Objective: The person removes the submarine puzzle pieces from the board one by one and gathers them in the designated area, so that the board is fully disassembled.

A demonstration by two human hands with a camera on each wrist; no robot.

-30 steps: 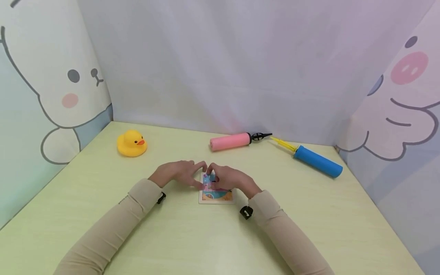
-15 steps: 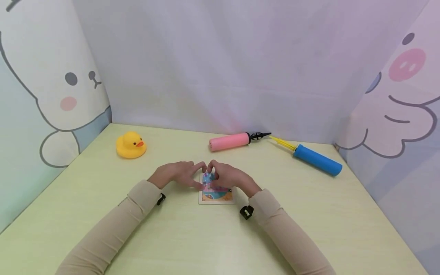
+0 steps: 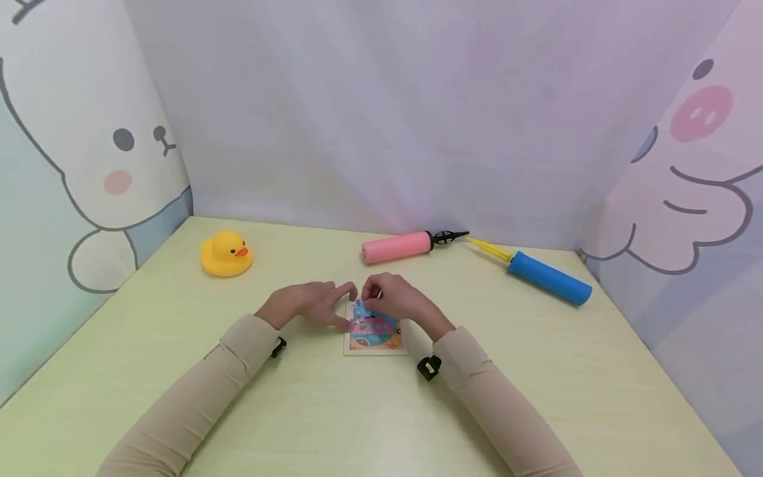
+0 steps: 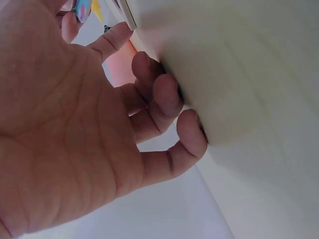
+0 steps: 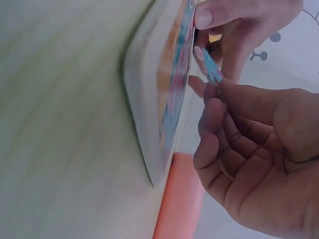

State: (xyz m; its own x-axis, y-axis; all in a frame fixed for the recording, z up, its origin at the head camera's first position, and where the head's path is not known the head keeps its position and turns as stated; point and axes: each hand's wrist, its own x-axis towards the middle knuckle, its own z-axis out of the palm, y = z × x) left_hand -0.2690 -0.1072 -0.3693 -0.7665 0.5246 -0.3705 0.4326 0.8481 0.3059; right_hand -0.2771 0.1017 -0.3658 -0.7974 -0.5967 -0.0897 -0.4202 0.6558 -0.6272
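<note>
A small jigsaw puzzle board with a pale frame and a blue, pink and orange picture lies flat on the table. Between thumb and forefinger my right hand pinches a small blue and pink puzzle piece, lifted tilted over the far part of the board. My left hand is at the board's left side, thumb and index spread, their tips right at its edge. Its other fingers bend down to the tabletop, with nothing in the palm.
A yellow rubber duck sits at the back left. Behind the board lies a pink hand pump with a black nozzle, and a blue pump with a yellow nozzle lies to the right. Printed cloth walls stand at the back and sides.
My right hand has risen slightly from the board, pinching the puzzle piece, and more of the picture shows below it. The left hand has stayed almost in place.
</note>
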